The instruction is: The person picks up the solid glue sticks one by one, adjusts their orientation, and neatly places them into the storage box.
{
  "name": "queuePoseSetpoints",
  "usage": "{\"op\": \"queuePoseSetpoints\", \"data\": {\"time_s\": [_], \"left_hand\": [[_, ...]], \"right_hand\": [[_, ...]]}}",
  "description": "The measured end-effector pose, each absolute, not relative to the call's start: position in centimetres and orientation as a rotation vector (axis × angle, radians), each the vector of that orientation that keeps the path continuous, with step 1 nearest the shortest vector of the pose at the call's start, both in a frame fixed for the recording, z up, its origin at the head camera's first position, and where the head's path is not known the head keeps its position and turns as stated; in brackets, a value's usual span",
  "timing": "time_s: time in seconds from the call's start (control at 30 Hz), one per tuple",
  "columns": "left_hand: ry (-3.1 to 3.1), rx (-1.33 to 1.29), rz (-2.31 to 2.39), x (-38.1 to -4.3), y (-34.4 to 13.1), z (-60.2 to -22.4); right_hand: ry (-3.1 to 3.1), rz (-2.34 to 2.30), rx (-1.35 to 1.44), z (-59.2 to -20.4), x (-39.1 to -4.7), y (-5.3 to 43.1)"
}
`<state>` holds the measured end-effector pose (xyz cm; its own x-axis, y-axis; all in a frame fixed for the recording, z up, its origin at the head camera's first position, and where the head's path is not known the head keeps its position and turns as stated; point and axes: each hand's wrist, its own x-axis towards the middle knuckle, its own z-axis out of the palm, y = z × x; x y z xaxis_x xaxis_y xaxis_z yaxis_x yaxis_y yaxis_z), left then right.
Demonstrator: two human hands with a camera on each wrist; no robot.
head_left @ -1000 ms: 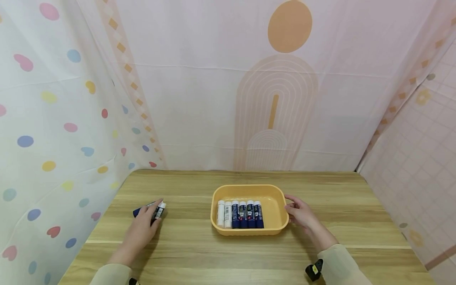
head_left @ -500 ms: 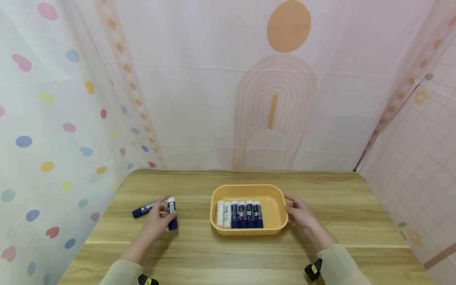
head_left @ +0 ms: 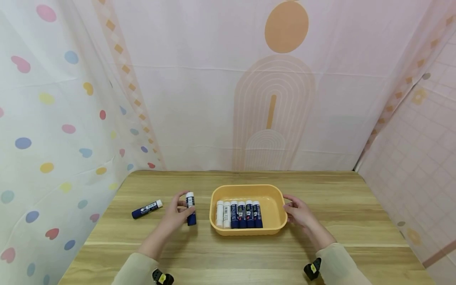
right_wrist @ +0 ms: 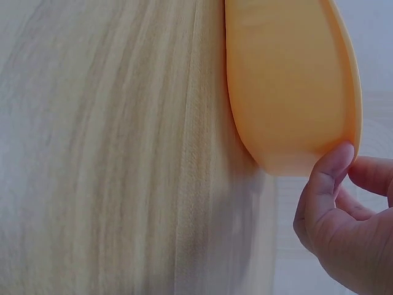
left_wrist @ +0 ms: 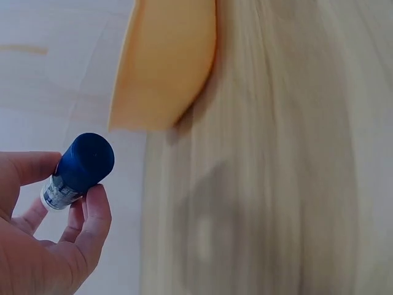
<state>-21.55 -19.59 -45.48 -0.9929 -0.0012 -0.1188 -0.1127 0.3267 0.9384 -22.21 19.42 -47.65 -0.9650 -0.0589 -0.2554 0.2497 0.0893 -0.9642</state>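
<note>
In the head view my left hand (head_left: pixel 173 217) pinches a blue glue stick (head_left: pixel 191 219) with a white cap, held roughly upright above the table, left of a yellow plastic tray (head_left: pixel 273 211). The left wrist view shows the blue bottom end of that glue stick (left_wrist: pixel 91 161) between thumb and fingers. My right hand (head_left: pixel 301 213) holds the tray's right end; in the right wrist view its thumb and fingers pinch the tray's rim (right_wrist: pixel 355 92). Inside the tray stand or lean several glue sticks (head_left: pixel 242 215) in a row, white ones on the left and blue ones beside them.
Another blue glue stick (head_left: pixel 145 209) with a white cap lies slantwise on the wooden table (head_left: pixel 228 257), left of my left hand. Patterned curtains (head_left: pixel 192 99) hang behind the table and at both sides.
My left hand has lifted one glue stick away from the one lying on the left, turned it upright and carried it right, toward the tray. My right hand stays at the tray.
</note>
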Motion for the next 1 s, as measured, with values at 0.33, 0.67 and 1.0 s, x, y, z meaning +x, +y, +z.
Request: {"op": "queuePoseSetpoints", "data": {"time_s": [0.33,0.67,1.0], "left_hand": [[2.404,-0.074,1.841,-22.3,-14.3,-44.3],[2.434,0.063,1.827,-22.5,-10.0,-44.5],[2.51,0.216,1.782,-22.3,-5.5,-45.3]], "right_hand": [[2.111,-1.989,0.175,-47.8,-22.3,19.2],[2.106,-1.987,0.177,-47.8,-22.4,19.1],[2.108,-1.984,0.172,-47.7,-22.3,19.4]]}}
